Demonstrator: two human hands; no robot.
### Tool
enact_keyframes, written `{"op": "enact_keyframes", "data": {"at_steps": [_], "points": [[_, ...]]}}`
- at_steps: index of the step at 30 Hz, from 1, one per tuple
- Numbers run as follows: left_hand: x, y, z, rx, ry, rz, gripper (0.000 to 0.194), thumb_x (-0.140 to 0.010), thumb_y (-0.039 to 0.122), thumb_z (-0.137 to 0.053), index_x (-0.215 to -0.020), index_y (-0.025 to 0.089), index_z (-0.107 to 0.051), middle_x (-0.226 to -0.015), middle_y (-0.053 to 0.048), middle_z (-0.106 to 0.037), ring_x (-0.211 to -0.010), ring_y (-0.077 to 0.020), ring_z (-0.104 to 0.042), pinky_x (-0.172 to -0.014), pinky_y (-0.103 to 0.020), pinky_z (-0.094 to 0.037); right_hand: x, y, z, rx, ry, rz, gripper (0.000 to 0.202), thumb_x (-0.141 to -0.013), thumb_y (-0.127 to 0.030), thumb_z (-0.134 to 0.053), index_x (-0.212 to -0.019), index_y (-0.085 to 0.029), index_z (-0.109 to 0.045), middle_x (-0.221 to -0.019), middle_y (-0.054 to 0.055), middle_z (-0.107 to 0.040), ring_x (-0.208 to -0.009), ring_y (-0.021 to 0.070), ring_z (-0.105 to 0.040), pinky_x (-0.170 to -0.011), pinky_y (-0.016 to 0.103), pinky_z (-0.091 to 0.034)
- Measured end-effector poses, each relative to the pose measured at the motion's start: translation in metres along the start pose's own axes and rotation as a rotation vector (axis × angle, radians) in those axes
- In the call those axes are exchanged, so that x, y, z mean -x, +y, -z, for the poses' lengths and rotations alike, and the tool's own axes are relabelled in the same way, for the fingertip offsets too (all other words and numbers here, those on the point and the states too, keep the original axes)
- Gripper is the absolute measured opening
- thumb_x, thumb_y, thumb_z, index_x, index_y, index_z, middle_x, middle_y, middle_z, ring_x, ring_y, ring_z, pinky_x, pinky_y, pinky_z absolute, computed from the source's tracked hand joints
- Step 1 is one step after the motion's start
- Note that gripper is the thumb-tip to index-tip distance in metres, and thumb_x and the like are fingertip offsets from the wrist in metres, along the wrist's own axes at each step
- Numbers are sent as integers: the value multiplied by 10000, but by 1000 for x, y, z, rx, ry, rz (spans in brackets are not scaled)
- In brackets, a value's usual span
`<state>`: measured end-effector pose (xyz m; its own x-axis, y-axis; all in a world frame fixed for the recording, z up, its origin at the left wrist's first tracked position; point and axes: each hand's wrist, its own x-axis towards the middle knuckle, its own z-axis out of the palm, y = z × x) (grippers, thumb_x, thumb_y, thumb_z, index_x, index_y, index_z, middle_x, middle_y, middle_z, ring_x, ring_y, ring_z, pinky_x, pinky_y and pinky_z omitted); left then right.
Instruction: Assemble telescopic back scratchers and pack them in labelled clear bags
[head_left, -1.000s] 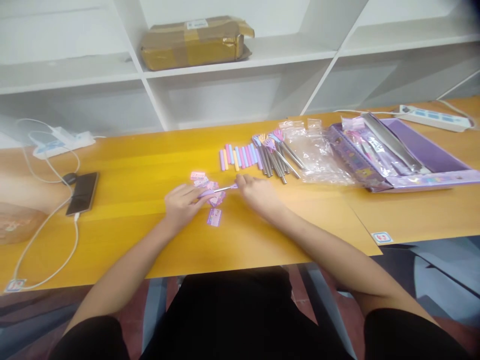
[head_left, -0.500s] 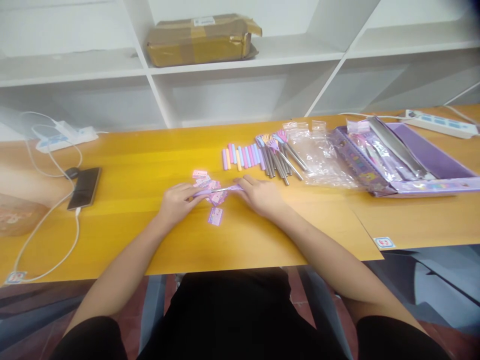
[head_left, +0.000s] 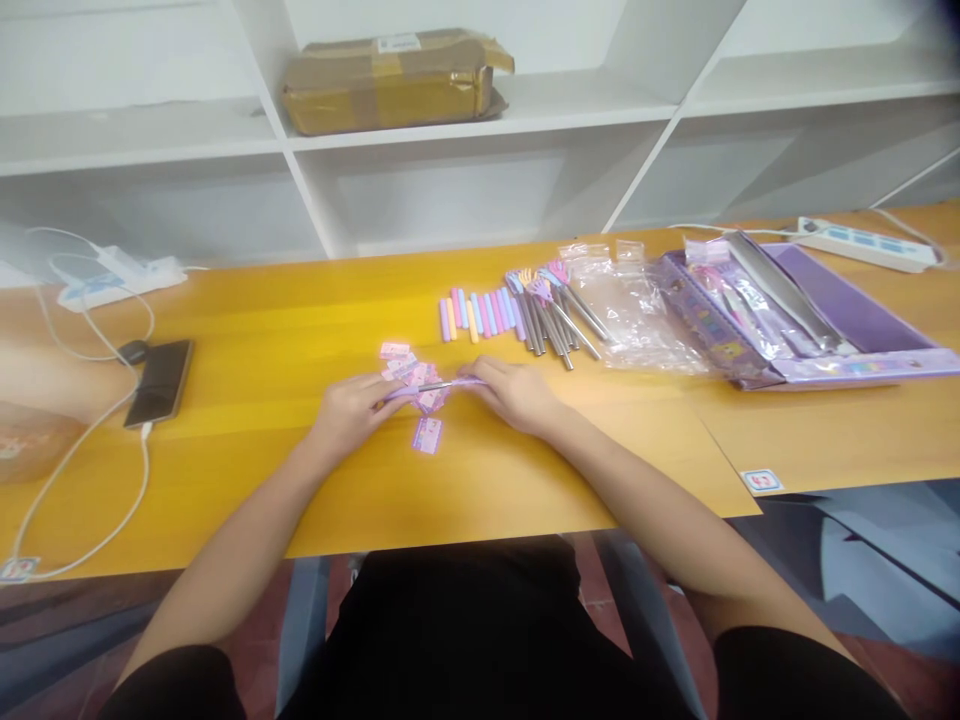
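My left hand [head_left: 346, 412] is closed around the purple grip of a small back scratcher [head_left: 432, 386]. My right hand [head_left: 517, 394] pinches its purple other end, partly hidden by the fingers, and a short metal rod shows between the hands. Under and around it lie several small pink and purple printed cards [head_left: 427, 436], most in a loose pile. Beyond my right hand, a row of pastel grip sleeves [head_left: 484, 314] lies side by side. To their right is a heap of metal-rod back scratchers [head_left: 559, 318] with hand-shaped pastel heads.
Clear plastic bags [head_left: 637, 320] lie right of the heap, against an open purple box [head_left: 847, 300] with packaged items. A phone [head_left: 157, 383] on a white cable and a power strip [head_left: 124, 283] are at left. A taped carton [head_left: 394, 85] sits on the shelf behind.
The whole view has shifted slightly. Both hands stay over the cards, still holding the back scratcher, whose purple right end now looks thinner or tilted between the right fingers.
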<state>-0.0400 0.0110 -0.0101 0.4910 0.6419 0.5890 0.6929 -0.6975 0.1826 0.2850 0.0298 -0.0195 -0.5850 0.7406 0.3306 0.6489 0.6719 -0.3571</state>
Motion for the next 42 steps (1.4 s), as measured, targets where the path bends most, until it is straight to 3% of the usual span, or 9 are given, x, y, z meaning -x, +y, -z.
{"op": "enact_keyframes", "data": {"at_steps": [8, 13, 20, 23, 28, 31, 37, 42], "points": [[4, -4, -2, -62, -70, -30, 298, -1148, 418, -596, -1192, 261, -844, -989, -45, -857, -834, -190, -786, -711, -302, -532, 1, 4, -3, 7, 4, 36, 409, -1213, -438, -402, -1294, -231, -745, -1233, 110, -801, -1033, 232, -765, -863, 318, -538], [1, 5, -3, -141, -103, -90, 251, -1146, 318, -591, -1246, 249, -811, -1108, -64, -860, -852, -199, -793, -696, -313, -519, -4, 1, -12, -31, 24, 90, 424, -1217, -440, -406, -1253, -216, -764, -1179, 104, -812, -1020, 220, -765, -853, 313, -532], [2, 15, -10, -193, -112, -138, 247, -1154, 368, -576, -1138, 239, -785, -934, -60, -809, -735, -193, -716, -584, -338, -392, -8, -10, -24, 33, 45, 216, 404, -1220, -401, -420, -1223, -206, -774, -1095, 71, -822, -915, 193, -746, -765, 298, -479], [2, 14, -10, -204, -86, -140, 238, -1151, 353, -578, -1123, 243, -786, -908, -57, -798, -753, -199, -722, -592, -337, -396, -7, -9, -21, 74, 65, 236, 404, -1219, -398, -432, -1198, -201, -784, -1072, 64, -814, -872, 184, -728, -728, 300, -453], [-1, 15, -7, -228, -173, -30, 248, -1154, 332, -562, -1142, 275, -804, -986, -58, -827, -851, -210, -754, -633, -326, -415, -9, -1, -16, 111, 114, 268, 394, -1212, -400, -442, -1242, -224, -794, -1044, 70, -792, -817, 179, -677, -713, 325, -431], [-5, 16, -4, -254, -167, 13, 271, -1154, 347, -563, -1091, 279, -817, -976, -54, -831, -825, -211, -753, -619, -335, -398, -12, 3, -13, 150, 157, 283, 407, -1211, -357, -413, -1273, -234, -796, -1040, 66, -789, -779, 183, -640, -720, 346, -432], [-9, 12, 0, -216, -149, 2, 289, -1165, 377, -552, -1209, 298, -826, -1003, -14, -859, -845, -199, -783, -642, -330, -430, -15, 9, -7, 194, 231, 298, 402, -1207, -293, -416, -1249, -239, -813, -1008, 45, -784, -772, 188, -620, -705, 346, -427], [-12, 9, 4, -223, -139, 3, 331, -1172, 399, -528, -1195, 286, -838, -987, -28, -857, -805, -199, -773, -639, -334, -428, -17, 11, -1, 222, 276, 324, 364, -1201, -275, -452, -1229, -238, -813, -998, 38, -782, -758, 178, -609, -704, 334, -428]]}}
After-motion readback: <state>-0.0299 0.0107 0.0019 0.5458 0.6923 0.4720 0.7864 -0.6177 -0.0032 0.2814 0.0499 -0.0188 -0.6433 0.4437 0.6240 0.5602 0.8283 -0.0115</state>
